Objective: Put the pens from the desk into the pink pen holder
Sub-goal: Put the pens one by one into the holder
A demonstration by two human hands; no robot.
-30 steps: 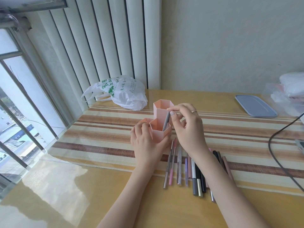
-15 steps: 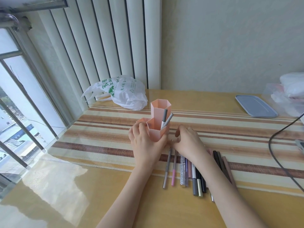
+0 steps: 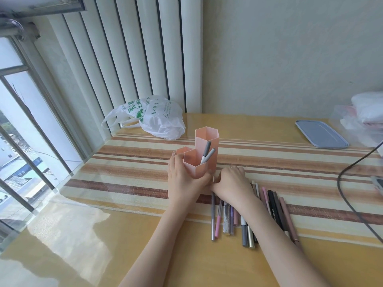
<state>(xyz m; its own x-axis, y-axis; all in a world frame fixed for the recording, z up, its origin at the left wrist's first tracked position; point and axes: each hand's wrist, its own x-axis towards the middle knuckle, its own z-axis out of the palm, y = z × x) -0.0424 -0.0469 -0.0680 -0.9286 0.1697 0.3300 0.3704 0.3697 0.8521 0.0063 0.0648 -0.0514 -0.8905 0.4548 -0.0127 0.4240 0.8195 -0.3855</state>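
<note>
Pink pen holder standing upright on table, on striped mat. Left hand gripping holder's near side, fingers curling round its low left cell. Two grey pens leaning in middle cell. Right hand lying just right of holder, over tops of pens lined up on table; fingers bent downward, cannot tell whether pinching pen. White plastic bag sitting behind holder.
</note>
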